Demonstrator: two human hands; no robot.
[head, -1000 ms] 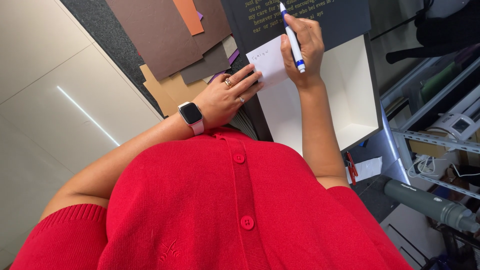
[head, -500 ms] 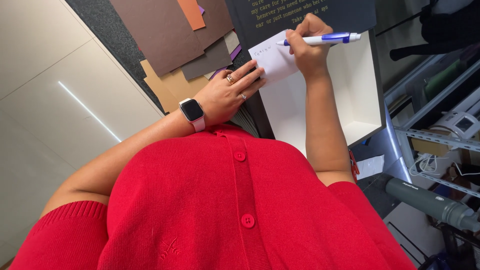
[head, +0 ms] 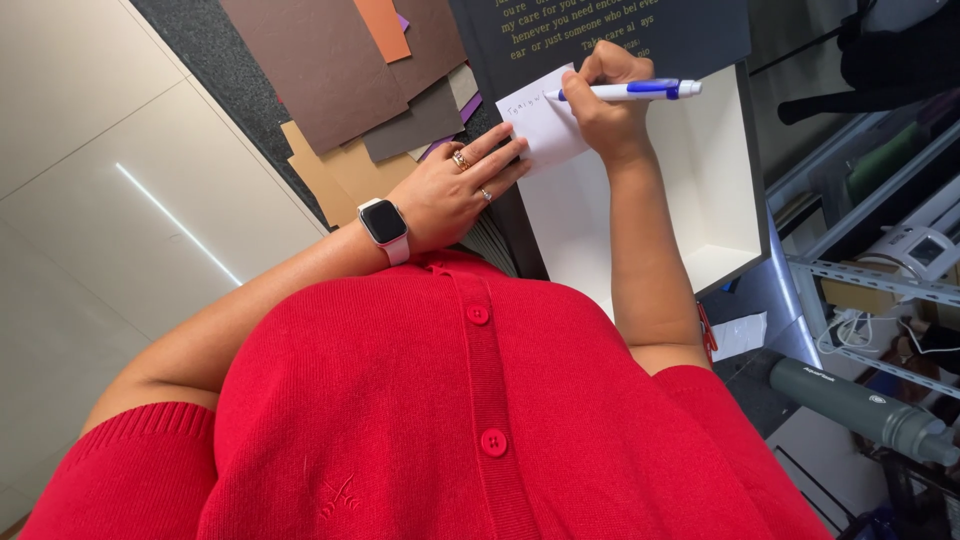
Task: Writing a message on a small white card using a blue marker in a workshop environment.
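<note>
My right hand (head: 603, 105) grips a blue and white pen (head: 632, 91), its tip resting on a small white note paper (head: 538, 128) that carries a little handwriting. My left hand (head: 455, 188) lies flat, fingertips pressing the paper's lower left edge; it wears rings and a wrist watch (head: 384, 224). The paper rests over an open white box (head: 712, 190) with a dark lid (head: 640, 35) behind it. My red buttoned top fills the lower part of the view.
Brown, tan, grey and orange paper sheets (head: 345, 80) lie fanned out at the left on a dark mat. A grey bottle (head: 858, 408) lies at lower right. Metal shelving (head: 880, 280) with cables stands at the right.
My right hand has turned the pen from upright to lying sideways and brought its tip down onto the note paper. My left hand has stayed on the paper.
</note>
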